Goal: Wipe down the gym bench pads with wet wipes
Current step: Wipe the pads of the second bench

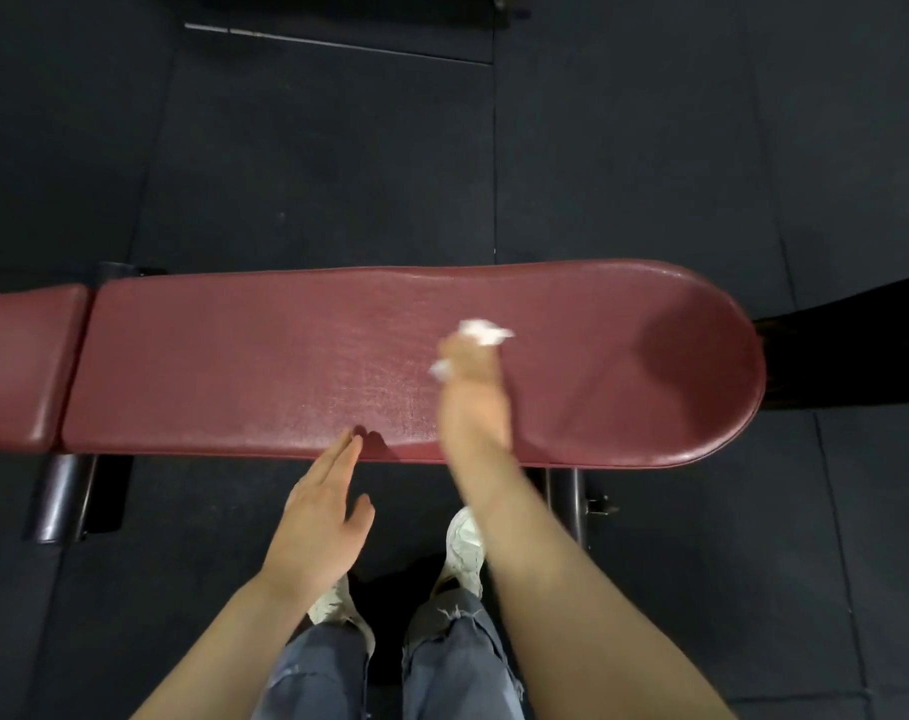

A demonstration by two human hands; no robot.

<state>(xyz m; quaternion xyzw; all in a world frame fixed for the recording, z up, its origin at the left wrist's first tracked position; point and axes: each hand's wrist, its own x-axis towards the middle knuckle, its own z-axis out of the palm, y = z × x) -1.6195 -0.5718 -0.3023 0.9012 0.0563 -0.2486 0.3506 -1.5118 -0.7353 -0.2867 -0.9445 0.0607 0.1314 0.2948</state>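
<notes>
A long red bench pad (286, 366) spans the dark floor. Her right hand (470, 376) clutches a crumpled wet wipe (481, 332) mid-pad, seemingly scrubbing. Her left hand (322, 506) hangs relaxed, fingertips touching the near edge. Next, probably, the rounded end.

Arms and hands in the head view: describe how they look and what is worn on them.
Both forearms are bare, with no sleeves in view. The left hand and right hand wear no gloves, and no watch, bracelet or ring shows on either. The right hand is motion-blurred, so fine detail there cannot be told.
</notes>
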